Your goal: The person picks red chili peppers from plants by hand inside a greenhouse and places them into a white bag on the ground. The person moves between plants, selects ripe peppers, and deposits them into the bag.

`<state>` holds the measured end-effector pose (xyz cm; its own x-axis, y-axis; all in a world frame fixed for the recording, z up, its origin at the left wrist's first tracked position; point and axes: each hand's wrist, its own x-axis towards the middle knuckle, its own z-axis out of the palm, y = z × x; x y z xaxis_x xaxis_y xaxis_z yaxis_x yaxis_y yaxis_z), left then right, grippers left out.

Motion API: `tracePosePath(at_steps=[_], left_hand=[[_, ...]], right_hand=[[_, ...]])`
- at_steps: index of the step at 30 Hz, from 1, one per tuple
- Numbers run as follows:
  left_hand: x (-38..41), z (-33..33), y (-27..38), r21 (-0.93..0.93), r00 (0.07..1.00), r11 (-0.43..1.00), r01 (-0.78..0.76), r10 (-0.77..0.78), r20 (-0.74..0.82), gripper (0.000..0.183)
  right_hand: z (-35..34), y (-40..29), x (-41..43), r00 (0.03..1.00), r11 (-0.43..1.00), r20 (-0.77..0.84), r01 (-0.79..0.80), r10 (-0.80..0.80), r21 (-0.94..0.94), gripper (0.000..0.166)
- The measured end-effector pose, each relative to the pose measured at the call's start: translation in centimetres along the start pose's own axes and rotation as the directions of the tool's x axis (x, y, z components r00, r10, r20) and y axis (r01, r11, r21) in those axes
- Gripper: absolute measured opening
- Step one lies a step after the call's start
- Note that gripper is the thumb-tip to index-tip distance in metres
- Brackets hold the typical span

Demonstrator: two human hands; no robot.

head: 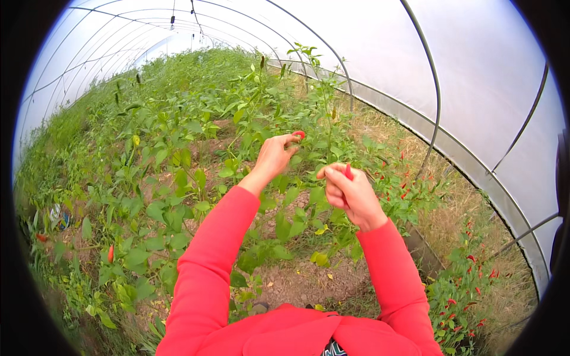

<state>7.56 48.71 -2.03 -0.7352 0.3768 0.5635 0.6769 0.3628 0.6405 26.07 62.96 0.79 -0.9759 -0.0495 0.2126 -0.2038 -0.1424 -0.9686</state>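
My left hand [277, 155] reaches out over the green pepper plants [289, 222], its thumb and index finger at a curved red chili pepper [299, 134]. Closer to me and to the right, my right hand [349, 190] is curled around a red chili pepper [349, 171], whose upper part sticks out by the thumb. A bit of red also shows under its fingers. The two hands are apart, with leaves below and between them. Whether the left hand's pepper is still on its stem cannot be told.
Small red peppers hang on plants [465, 285] at the right, near dry grass [467, 213] and the curved plastic wall [481, 164]. An orange-red pepper [111, 254] hangs at the left. A wooden board [423, 253] lies right of my right forearm. Metal hoops [434, 89] arch overhead.
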Motion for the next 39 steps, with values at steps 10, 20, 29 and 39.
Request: tracePosePath(at_steps=[10, 20, 29, 39], left_hand=[[-4.8, 0.9, 1.9, 0.147, 0.848, 0.882, -0.448, 0.472, -0.243, 0.015], [-5.2, -0.9, -0.1, -0.666, 0.988, 0.734, 0.134, -0.045, 0.149, 0.018], [-2.5, -4.5, -1.9, -0.386, 0.988, 0.921, -0.055, -0.005, -0.152, 0.032], [-19.3, -8.2, 7.1, -0.574, 0.910, 0.770, -0.278, 0.403, 0.100, 0.025]], right_hand=[[-0.9, 1.6, 5.5, 0.970, 0.988, -0.211, -0.140, 0.122, -0.069, 0.038], [0.6, 3.7, 4.1, 0.991, 0.985, -0.120, -0.073, 0.055, -0.158, 0.024], [-0.7, 1.6, 0.0, 0.998, 0.964, -0.058, -0.012, 0.028, 0.265, 0.022], [-13.2, 8.8, -21.9, 0.856, 0.793, -0.517, 0.304, 0.017, 0.528, 0.033]])
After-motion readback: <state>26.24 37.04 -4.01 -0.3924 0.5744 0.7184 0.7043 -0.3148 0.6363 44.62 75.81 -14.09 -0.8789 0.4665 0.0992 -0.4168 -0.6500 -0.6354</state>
